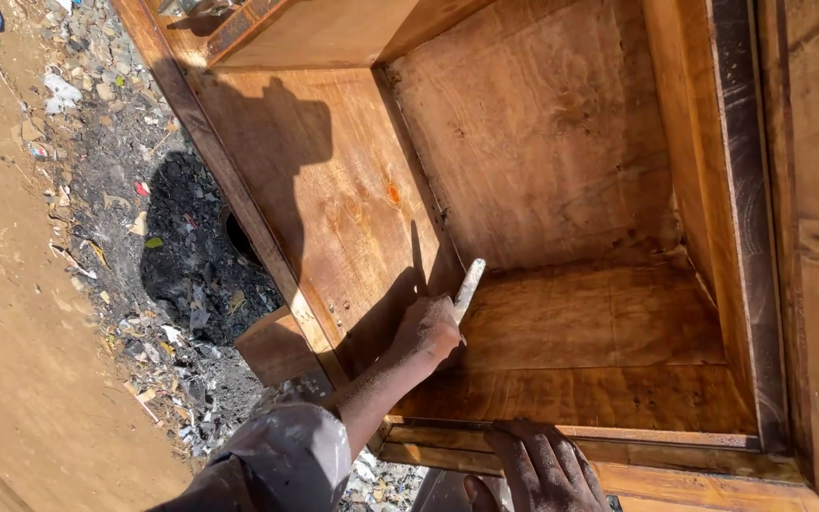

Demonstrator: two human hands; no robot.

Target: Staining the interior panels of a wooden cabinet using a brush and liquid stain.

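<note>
A flat pale tool (468, 287) — a blade or scraper, too small to tell which — sits near the middle of the view, just below centre, its tip pointing toward 1 o'clock. The tip lies at the inside corner where 2 panels of the wooden cabinet (542, 142) meet. The left hand (428, 330) is closed in a fist around the lower end of the tool, knuckles up, dusted with pale powder. Its forearm runs down toward 7 o'clock into a grey sleeve (286, 455) at the bottom edge.

At about 5 o'clock from that hand, the right hand (547, 465) lies palm down on the cabinet's front rail (675, 441), fingers spread and flat — it grips nothing, only presses on the wood. It too is dusty, and its wrist is cut off by the lower edge.

The cabinet fills the view from 12 to 5 o'clock: orange-brown, glossy boards forming an open box, with a framed edge (808, 237) running down the 3 o'clock side. The person's shadow (286, 142) falls across the side panel at 11 o'clock.

Outside the cabinet, toward 9 o'clock, is bare brown dirt ground (11, 332). Between the ground and the cabinet lies a strip of dark ash and rubble (182, 256) mixed with scraps of litter, and a small wooden block (272, 346) rests just beside the cabinet's edge at 8 o'clock.
</note>
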